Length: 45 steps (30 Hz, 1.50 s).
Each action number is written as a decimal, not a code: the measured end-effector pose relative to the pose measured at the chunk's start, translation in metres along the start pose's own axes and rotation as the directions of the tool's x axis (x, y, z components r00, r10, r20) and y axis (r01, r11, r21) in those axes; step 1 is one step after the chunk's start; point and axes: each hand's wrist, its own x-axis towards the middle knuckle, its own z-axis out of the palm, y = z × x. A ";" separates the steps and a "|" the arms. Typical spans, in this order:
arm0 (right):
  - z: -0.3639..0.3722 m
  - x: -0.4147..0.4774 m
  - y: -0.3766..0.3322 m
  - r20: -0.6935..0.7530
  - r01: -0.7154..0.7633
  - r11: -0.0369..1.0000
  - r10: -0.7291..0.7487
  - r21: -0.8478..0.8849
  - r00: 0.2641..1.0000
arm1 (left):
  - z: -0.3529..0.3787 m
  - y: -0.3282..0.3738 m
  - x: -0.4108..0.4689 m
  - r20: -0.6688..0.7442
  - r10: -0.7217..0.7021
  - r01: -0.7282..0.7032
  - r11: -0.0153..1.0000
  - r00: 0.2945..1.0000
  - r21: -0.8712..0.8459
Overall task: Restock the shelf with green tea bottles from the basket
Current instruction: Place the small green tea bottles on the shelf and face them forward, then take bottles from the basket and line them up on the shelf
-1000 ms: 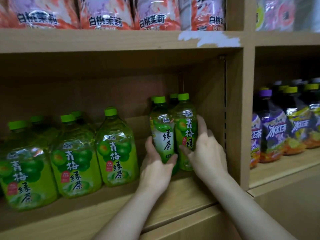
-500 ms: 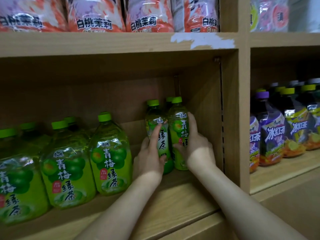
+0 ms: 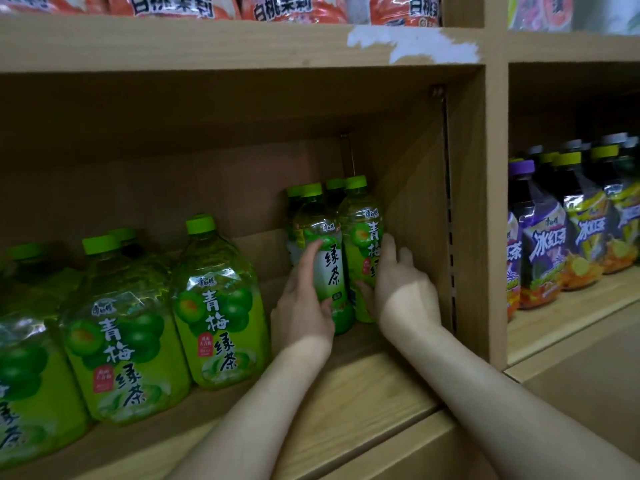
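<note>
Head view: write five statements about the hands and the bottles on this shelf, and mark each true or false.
1. The left hand grips the white-label green tea bottle. True.
2. The right hand holds a purple-capped bottle. False: it grips the second green tea bottle, next to the side wall.
3. Large green tea bottles stand left of both hands. True.
4. The shelf above is bare. False: orange-labelled bottles line it.
5. More green caps show behind the two held bottles. True.
</note>
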 end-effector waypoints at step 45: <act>-0.156 -0.271 0.247 0.477 -0.198 0.929 0.028 0.312 0.879 | 0.054 0.133 -0.263 0.393 0.619 -0.241 0.695 0.680 -0.677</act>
